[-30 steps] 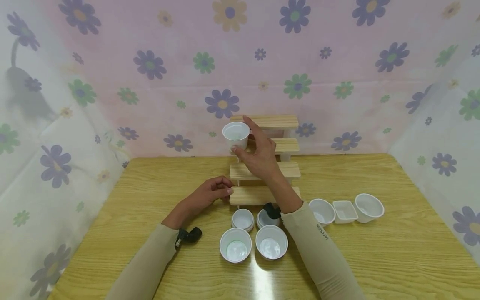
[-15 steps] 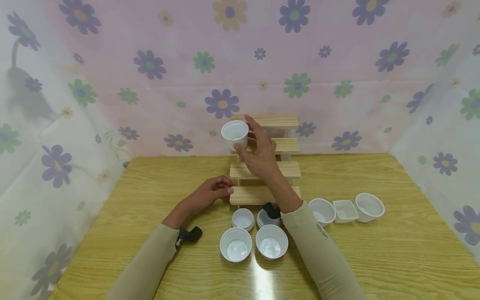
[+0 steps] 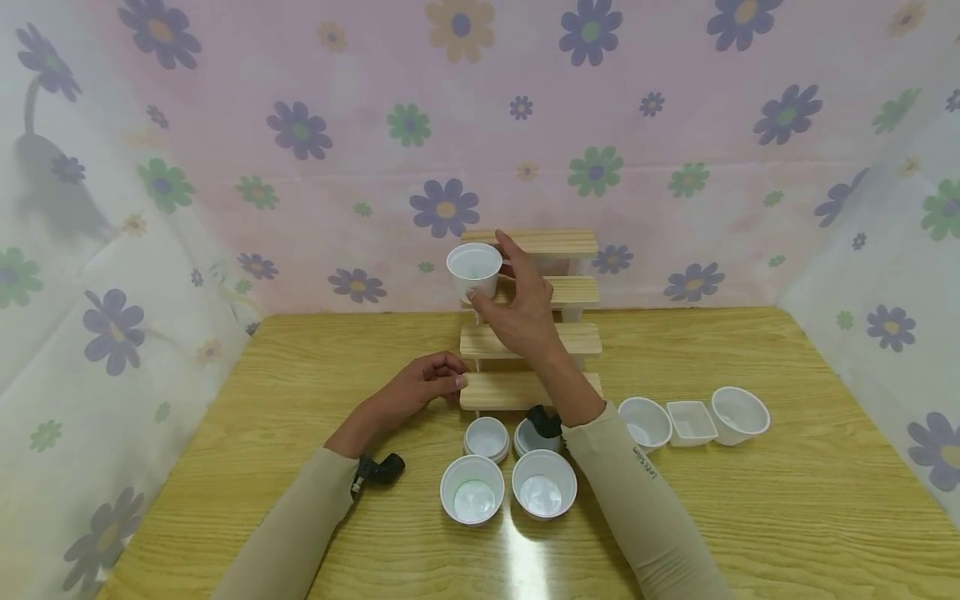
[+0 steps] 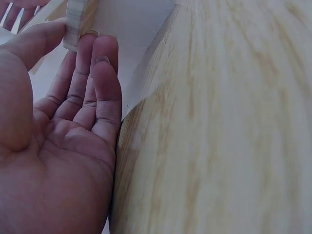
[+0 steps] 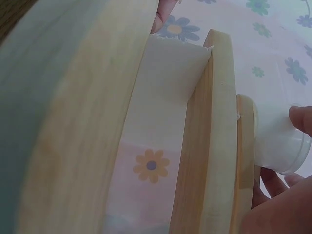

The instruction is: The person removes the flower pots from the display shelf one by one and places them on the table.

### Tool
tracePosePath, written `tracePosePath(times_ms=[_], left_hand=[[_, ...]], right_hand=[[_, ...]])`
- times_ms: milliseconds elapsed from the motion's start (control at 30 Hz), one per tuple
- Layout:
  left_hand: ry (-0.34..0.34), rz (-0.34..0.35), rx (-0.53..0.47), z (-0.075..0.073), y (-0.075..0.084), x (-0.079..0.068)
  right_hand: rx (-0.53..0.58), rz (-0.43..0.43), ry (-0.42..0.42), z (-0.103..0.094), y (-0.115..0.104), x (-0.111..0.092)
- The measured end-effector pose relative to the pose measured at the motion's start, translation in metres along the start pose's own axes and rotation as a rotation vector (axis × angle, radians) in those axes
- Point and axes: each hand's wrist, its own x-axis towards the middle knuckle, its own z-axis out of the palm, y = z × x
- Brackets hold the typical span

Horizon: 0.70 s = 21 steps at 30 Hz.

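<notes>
A four-step wooden display stand (image 3: pixel 536 390) stands at the back of the table, its pale boards on white side supports. My right hand (image 3: pixel 521 312) holds a small white plastic cup (image 3: pixel 474 265) between thumb and fingers at the left end of the second board from the top. In the right wrist view the cup (image 5: pixel 275 141) is right against a board; whether its whole base rests there is hidden. My left hand (image 3: pixel 420 390) pinches the left end of the lowest board, thumb on one face and fingers on the other, as the board end (image 4: pixel 75 27) shows in the left wrist view.
Two larger white cups (image 3: pixel 472 492) and two smaller white tubs (image 3: pixel 486 439) stand before the stand. To the right are a round bowl (image 3: pixel 645 422), a square dish (image 3: pixel 691 422) and another bowl (image 3: pixel 739 414). A flowered cloth (image 3: pixel 525 200) hangs behind.
The cup shifts slightly left, then slightly back to the right, in my right hand's fingers. My left hand stays on the lowest board.
</notes>
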Motion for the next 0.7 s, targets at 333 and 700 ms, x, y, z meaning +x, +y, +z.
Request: tracePosePath(times_ms=[333, 700], left_hand=[[0.006, -0.012, -0.012, 0.0006, -0.0006, -0.0004], [0.007, -0.017, -0.011, 0.0004, 0.0004, -0.0005]], right_hand=[[0.026, 0.034, -0.009, -0.0006, -0.0033, -0.0011], [0.071, 0.082, -0.025, -0.0049, -0.0068, -0.0035]])
